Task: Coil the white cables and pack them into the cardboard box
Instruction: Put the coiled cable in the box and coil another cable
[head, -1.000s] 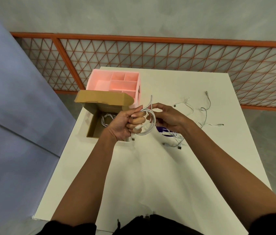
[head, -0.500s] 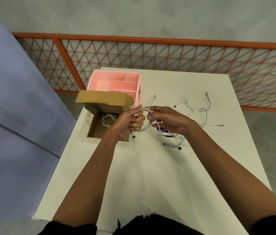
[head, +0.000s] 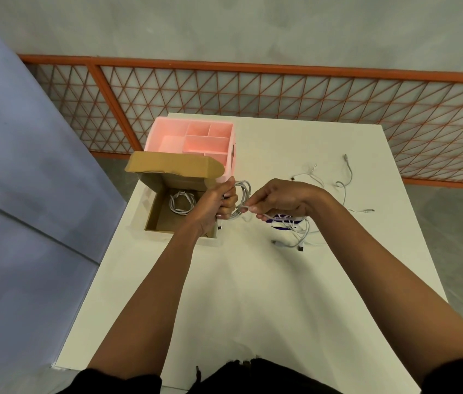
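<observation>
The coil [head: 242,194] hangs in the middle of the frame, just right of the box [head: 158,223] and above the table [head: 253,294]. The left hand [head: 214,204] grips it, fingers curled tight round the gathered loops, which I judge keeps them from springing apart. The right hand [head: 280,199] pinches the free end [head: 245,208] between thumb and forefinger, right beside the loops, likely so the tail can be wound or tucked in to lock the bundle before it goes in.

The box sits at the table's left edge with its lid [head: 175,166] folded up and back, leaving the mouth open toward the hands. One packed cable [head: 180,201] already lies coiled on its floor, with room beside it.

Behind the box, touching or nearly touching the lid, stands a pink organizer [head: 193,137]. To the right, a tangle [head: 300,234] lies under the right wrist, and loose cables [head: 348,177] trail toward the upper right, so several remain to be coiled.
</observation>
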Demonstrator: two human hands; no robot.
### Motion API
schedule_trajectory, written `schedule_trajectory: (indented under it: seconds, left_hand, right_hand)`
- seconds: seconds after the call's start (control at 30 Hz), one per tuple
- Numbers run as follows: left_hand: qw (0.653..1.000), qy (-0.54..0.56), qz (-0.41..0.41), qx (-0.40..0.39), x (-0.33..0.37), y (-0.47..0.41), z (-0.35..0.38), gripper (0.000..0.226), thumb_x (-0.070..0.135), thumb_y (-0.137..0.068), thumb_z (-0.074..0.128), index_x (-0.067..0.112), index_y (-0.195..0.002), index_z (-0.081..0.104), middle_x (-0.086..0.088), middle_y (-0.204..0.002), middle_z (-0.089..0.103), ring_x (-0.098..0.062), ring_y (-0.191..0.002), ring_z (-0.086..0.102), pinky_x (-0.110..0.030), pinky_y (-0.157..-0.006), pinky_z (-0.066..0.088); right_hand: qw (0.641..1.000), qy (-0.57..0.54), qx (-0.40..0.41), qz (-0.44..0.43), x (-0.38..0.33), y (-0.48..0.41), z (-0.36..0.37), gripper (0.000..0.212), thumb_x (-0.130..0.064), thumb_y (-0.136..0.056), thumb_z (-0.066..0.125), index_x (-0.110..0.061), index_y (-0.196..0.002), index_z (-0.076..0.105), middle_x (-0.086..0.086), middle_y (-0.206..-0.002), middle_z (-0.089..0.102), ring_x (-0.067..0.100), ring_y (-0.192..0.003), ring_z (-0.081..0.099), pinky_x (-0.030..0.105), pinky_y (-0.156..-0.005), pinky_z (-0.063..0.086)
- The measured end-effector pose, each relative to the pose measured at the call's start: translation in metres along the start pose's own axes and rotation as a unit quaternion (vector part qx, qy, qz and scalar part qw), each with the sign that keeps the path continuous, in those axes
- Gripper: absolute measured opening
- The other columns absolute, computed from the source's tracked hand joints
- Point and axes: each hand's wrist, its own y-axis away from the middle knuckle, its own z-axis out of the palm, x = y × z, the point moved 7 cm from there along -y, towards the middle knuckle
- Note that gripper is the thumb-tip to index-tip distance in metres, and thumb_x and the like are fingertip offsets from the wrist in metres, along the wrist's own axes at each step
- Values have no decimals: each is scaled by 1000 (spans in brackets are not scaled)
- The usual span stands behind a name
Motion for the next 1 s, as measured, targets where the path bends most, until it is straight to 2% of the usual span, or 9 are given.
schedule_trajectory:
  seconds: [0.07, 0.17, 0.27, 0.37, 0.5, 0.7, 0.87, 0.93, 1.0]
  left_hand:
    - [1000, -3, -2, 4, -3, 0, -3, 41, 29, -103, 31, 19, -64, 28, 10, -44, 23, -3, -37, 14, -22, -42, 8]
    - [1000, 0, -15, 11, -10, -2, -8, 41, 29, -103, 33, 20, -63, 29, 10, -45, 23, -4, -37, 14, -23, -42, 8]
    - [999, 9, -34, 3, -17, -3, -4, 42, 31, -103, 33, 20, -63, 28, 10, -44, 22, -3, -36, 14, -20, -38, 10]
    - [999, 1, -38, -12, -20, -3, 3, 42, 32, -103, 31, 21, -63, 28, 11, -45, 21, -3, -37, 14, -20, -38, 10]
    - [999, 42, -22, -13, -16, -2, 2, 43, 35, -103, 32, 20, -63, 27, 11, -44, 22, -2, -36, 15, -20, -40, 9]
    - [998, 40, 11, -36, 5, -1, 5, 41, 33, -103, 31, 16, -66, 37, 9, -47, 22, -4, -38, 14, -22, -41, 10]
    - [997, -68, 39, 25, 7, -1, 2, 39, 41, -98, 44, 18, -67, 39, 8, -49, 23, -7, -40, 17, -20, -40, 15]
    - [996, -72, 42, 45, 3, 0, 0, 40, 38, -100, 42, 18, -65, 37, 9, -47, 25, -6, -39, 18, -18, -38, 18]
    - [996, -61, 41, 54, 2, 1, 0, 42, 35, -101, 39, 19, -63, 34, 9, -46, 24, -6, -39, 17, -18, -39, 16]
  right_hand:
    - [999, 32, 12, -41, -6, 3, -4, 25, 4, -92, 54, 5, -115, 64, -6, -53, 57, 9, -57, 45, 12, -49, 41]
    - [994, 8, 34, -100, -18, 6, -14, 23, 2, -96, 46, 1, -108, 66, -4, -57, 51, 9, -59, 36, 16, -59, 36]
    - [988, -19, 70, -138, -30, 9, -24, 22, -2, -97, 45, -5, -102, 67, -10, -61, 56, 10, -68, 39, 19, -71, 40]
    - [981, -43, 68, -178, -43, 14, -26, 22, -4, -98, 45, -9, -94, 65, -21, -65, 62, 7, -69, 43, 14, -72, 44]
    - [954, -155, 106, -236, -51, 27, -53, 24, 1, -97, 42, -10, -87, 61, -10, -83, 60, 3, -70, 48, 15, -71, 46]
    - [921, -299, 154, -195, -27, 26, -82, 29, -3, -100, 35, -13, -82, 55, -6, -84, 52, 7, -71, 47, 22, -72, 51]
    - [888, -426, 99, -141, -12, 17, -64, 32, -13, -100, 31, -17, -74, 49, 1, -89, 70, 16, -90, 67, 29, -70, 52]
    - [894, -417, 107, -123, -7, 14, -59, 33, -15, -99, 28, -18, -71, 46, 0, -78, 70, 16, -85, 68, 27, -65, 48]
    - [897, -408, 134, -106, -3, 11, -56, 33, -17, -98, 29, -17, -68, 44, 0, -61, 60, 18, -71, 61, 24, -54, 44]
